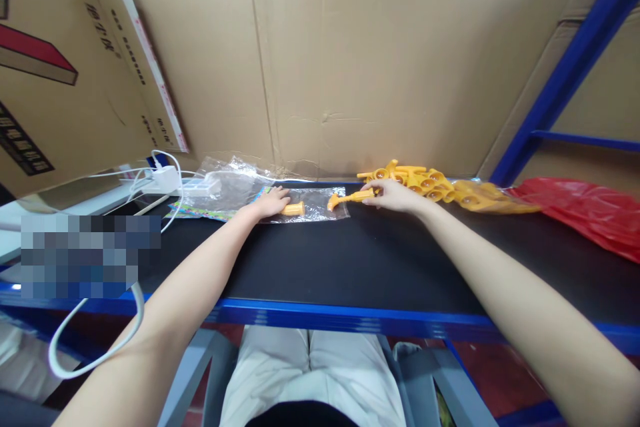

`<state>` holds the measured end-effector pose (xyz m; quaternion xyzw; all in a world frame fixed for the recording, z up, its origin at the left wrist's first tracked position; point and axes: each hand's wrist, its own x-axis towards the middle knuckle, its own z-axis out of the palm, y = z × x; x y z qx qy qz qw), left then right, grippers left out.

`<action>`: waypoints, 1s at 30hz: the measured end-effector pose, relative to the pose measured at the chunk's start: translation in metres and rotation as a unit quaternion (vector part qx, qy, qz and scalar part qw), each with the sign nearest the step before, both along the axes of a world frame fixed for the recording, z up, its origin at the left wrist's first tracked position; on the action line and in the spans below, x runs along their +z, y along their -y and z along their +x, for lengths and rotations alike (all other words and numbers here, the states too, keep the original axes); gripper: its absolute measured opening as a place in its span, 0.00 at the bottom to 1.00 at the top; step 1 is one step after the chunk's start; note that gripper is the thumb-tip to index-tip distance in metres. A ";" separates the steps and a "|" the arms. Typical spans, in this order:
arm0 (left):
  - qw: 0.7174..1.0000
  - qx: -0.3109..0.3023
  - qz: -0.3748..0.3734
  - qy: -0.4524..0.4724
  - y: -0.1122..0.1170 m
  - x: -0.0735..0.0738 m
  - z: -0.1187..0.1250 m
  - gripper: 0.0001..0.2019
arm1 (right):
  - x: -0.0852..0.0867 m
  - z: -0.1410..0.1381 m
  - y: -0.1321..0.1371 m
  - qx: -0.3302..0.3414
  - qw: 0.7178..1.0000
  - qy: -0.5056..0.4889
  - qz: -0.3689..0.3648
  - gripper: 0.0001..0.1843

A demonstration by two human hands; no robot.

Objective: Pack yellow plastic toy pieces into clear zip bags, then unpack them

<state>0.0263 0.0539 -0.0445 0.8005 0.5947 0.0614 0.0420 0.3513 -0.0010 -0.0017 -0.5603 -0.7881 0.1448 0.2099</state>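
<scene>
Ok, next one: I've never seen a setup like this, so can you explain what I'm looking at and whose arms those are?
There is no machine here: these are a person's own bare arms, seen in one picture from a camera worn on the head, looking forward and down. The left hand lies on a clear plastic bag, by a short yellow cylinder; I can't tell whether that is inside the bag. The right hand holds a yellow hammer-shaped piece. On the black tabletop are also a heap of yellow pieces, a red bag to the right and a white plug with cables to the left. Cardboard stands behind.
</scene>
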 end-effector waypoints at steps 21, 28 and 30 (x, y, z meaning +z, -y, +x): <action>0.972 -0.071 -0.056 0.215 0.038 0.011 0.041 0.30 | -0.017 -0.051 0.016 -0.022 0.997 -0.070 -0.031 0.27; 0.914 -0.122 -0.129 0.364 0.035 0.005 0.049 0.36 | -0.027 -0.052 0.014 0.079 0.989 -0.126 0.024 0.15; 0.909 -0.129 -0.140 0.370 0.036 0.004 0.053 0.37 | -0.031 -0.050 0.010 0.058 0.988 -0.137 0.051 0.15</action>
